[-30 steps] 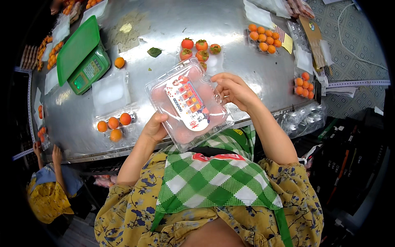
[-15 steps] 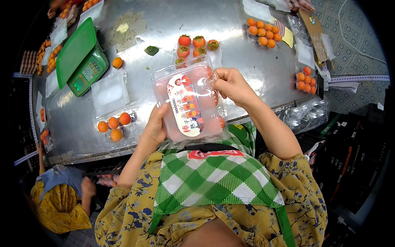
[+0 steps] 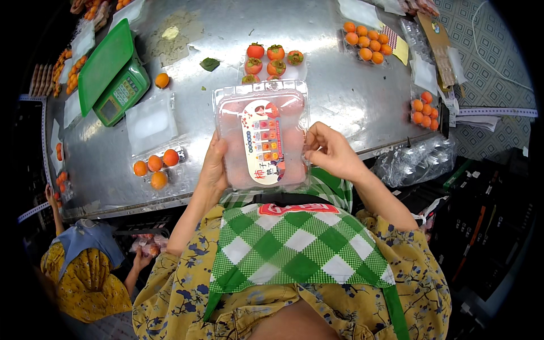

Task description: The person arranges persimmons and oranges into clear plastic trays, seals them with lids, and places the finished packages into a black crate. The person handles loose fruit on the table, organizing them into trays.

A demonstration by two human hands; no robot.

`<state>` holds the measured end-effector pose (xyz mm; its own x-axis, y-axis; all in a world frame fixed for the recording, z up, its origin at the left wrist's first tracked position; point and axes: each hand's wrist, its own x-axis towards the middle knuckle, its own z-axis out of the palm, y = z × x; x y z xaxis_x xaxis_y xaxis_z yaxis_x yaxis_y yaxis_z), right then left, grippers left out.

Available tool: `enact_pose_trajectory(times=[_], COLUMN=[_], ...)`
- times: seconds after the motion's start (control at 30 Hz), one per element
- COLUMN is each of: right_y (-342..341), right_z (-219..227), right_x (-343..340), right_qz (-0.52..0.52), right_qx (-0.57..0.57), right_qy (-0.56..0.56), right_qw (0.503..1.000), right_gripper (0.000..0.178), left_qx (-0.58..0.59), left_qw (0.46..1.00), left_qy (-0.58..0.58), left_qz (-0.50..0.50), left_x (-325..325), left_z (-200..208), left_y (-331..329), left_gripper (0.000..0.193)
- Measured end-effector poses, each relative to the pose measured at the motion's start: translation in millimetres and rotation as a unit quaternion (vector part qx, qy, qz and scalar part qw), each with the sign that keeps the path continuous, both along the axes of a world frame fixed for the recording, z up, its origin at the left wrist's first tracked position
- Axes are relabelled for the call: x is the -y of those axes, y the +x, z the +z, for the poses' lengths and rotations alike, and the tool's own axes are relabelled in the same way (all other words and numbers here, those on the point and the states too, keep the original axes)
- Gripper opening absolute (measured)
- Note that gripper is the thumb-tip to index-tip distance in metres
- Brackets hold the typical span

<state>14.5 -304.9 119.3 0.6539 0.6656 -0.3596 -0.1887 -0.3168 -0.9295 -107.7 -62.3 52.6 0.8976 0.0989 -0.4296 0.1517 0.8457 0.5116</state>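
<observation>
The left hand point(image 3: 214, 165) has its grip closed on the left side of a square, see-through plastic box point(image 3: 292, 127), held up by the near edge of the shiny metal bench point(image 3: 198, 122). The right hand point(image 3: 333, 152) has bent fingers at the right edge; I cannot tell if they pinch it. Round, pinkish lumps point(image 3: 293, 103) show dimly inside, under a long, rounded label point(image 3: 263, 144). Behind, a pale tray point(image 3: 296, 72) holds smooth red-orange fruit point(image 3: 253, 67) with green tops.

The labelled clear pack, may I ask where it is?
In the head view, the pack is central, between the left hand and right hand, below the persimmons.
</observation>
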Motion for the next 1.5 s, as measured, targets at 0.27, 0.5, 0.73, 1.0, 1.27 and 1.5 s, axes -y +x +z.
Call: enact_pose_trajectory(times=[0.27,0.5,0.73,1.0,1.27,1.5], right_y=[-16.8,23.8,139.8,128.1,126.8,112.2], right_z=[11.3,114.5,88.1,65.1,26.7,22.7], right_x=[2.4,-34.7,-84.2,-91.3,-64.3,-25.4], right_qz=[-0.124,0.009,0.221,0.105,-0.022,-0.085], right_qx=[0.004,0.393,0.053,-0.049,-0.092,-0.111], right_qy=[0.072,0.105,0.206,0.141,0.08,0.118], right_qw=[0.99,0.914,0.952,0.983,0.992,0.983], right_gripper=[0.033,0.049,0.049,0.039,0.041,0.039], left_qx=[0.002,0.097,0.159,0.187,0.143,0.084], left_qw=[0.98,0.984,0.822,0.748,0.746,0.721], left_qy=[0.198,-0.038,-0.387,-0.531,-0.566,-0.557], left_qz=[-0.026,-0.144,-0.386,-0.35,-0.322,-0.404], left_x=[27.1,38.7,46.7,64.2,72.1,83.3], left_z=[17.2,36.2,43.5,21.6,37.3,7.6], left_y=[8.8,32.4,66.9,69.4,71.4,74.2], left_gripper=[0.058,0.096,0.079,0.081,0.076,0.078])
